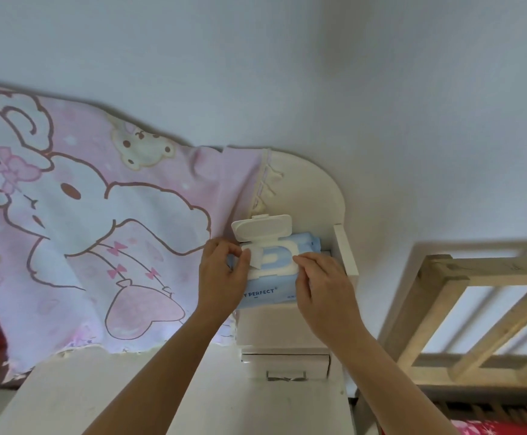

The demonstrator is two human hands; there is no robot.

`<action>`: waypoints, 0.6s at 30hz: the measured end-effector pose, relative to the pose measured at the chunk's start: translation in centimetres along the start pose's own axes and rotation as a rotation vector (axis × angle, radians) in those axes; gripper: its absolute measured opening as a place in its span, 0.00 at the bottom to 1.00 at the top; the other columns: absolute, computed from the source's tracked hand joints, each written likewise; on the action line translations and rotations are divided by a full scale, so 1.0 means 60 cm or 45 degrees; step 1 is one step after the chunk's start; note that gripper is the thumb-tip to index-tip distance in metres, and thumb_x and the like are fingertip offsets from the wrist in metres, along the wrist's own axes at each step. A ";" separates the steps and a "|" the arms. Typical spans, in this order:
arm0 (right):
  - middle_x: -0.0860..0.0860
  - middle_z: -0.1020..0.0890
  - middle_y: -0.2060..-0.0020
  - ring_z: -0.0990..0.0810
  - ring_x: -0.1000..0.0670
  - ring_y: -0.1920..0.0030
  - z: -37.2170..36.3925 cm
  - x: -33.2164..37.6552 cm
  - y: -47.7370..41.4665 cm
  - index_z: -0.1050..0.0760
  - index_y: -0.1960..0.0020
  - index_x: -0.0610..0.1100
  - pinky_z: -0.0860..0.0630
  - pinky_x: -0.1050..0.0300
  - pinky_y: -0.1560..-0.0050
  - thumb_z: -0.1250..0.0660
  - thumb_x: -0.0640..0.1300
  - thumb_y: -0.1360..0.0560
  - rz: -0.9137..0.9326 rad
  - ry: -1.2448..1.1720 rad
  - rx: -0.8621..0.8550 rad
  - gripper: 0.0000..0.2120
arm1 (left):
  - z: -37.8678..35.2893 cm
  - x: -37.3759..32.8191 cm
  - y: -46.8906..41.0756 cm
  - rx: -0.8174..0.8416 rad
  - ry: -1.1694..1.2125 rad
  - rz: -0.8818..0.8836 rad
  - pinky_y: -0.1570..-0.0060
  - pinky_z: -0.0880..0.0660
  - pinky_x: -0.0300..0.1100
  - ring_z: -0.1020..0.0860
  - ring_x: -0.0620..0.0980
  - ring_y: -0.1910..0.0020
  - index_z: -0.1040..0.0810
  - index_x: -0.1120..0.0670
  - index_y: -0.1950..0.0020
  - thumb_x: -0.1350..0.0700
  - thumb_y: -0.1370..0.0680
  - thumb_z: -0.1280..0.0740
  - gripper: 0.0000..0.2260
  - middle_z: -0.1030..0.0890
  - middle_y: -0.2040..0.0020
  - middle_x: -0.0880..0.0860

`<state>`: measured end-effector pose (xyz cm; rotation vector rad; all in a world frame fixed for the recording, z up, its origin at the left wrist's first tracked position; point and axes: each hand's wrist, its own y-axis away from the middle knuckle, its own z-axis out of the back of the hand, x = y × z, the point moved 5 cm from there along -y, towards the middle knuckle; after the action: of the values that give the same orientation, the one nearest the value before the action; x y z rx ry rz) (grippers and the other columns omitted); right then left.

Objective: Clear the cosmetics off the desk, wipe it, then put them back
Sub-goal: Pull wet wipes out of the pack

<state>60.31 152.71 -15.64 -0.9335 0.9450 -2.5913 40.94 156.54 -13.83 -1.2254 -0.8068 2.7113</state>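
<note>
cloth: pink cartoon cloth is hung on the left, with its edge right beside the pack
bed rail: wooden bed rail is off to the right, well apart
shelf: wipes pack is tucked into the white shelf, with its lid flipped up
left hand: white wipe is pinched at the opening
right hand: fingers are laid flat-ish and pressed on the pack's white frame, nothing gripped

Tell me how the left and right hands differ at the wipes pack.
Grip: the left hand pinches a white flap at the opening of the pack; the right hand pinches nothing, its fingers resting on the white frame.
Place: the left hand is at the pack's left end, the right hand at its right end.
Shared: both touch the pack, whose lid stands open.
</note>
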 end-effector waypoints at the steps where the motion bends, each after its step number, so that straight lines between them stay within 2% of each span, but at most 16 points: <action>1: 0.47 0.19 0.47 0.22 0.46 0.47 0.000 0.001 -0.001 0.20 0.43 0.39 0.22 0.51 0.45 0.41 0.41 0.22 -0.008 0.009 0.004 0.14 | -0.002 0.005 0.001 0.005 0.028 0.025 0.57 0.34 0.25 0.27 0.39 0.55 0.26 0.53 0.59 0.56 0.23 0.31 0.06 0.26 0.55 0.46; 4: 0.49 0.19 0.48 0.22 0.48 0.47 -0.001 0.003 -0.004 0.20 0.43 0.41 0.22 0.52 0.45 0.40 0.41 0.22 -0.030 0.025 0.017 0.13 | -0.007 0.018 0.004 0.022 0.108 0.130 0.60 0.34 0.26 0.27 0.39 0.57 0.26 0.54 0.56 0.55 0.20 0.35 0.06 0.24 0.57 0.44; 8: 0.50 0.19 0.50 0.22 0.49 0.49 0.001 0.008 -0.009 0.19 0.45 0.42 0.22 0.54 0.46 0.39 0.42 0.21 -0.048 0.035 -0.011 0.11 | 0.000 0.034 0.007 -0.081 0.227 0.255 0.65 0.33 0.30 0.28 0.44 0.63 0.31 0.56 0.55 0.55 0.18 0.40 0.08 0.25 0.62 0.50; 14: 0.50 0.19 0.53 0.22 0.49 0.52 0.002 0.015 -0.016 0.19 0.48 0.42 0.22 0.54 0.50 0.34 0.40 0.22 -0.055 0.098 -0.002 0.07 | 0.004 0.033 0.014 -0.096 0.266 0.194 0.67 0.33 0.27 0.30 0.44 0.67 0.35 0.58 0.55 0.56 0.17 0.42 0.08 0.29 0.65 0.48; 18: 0.50 0.19 0.55 0.22 0.49 0.55 0.010 0.022 -0.040 0.18 0.48 0.43 0.22 0.57 0.54 0.31 0.43 0.23 0.014 0.194 0.116 0.06 | 0.001 0.042 0.015 -0.094 0.248 0.136 0.67 0.33 0.28 0.30 0.45 0.67 0.35 0.56 0.56 0.58 0.18 0.41 0.08 0.30 0.66 0.47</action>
<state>59.69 153.71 -13.08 -0.7150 0.8570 -2.7020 39.28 156.40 -15.94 -1.5625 -0.8460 2.6073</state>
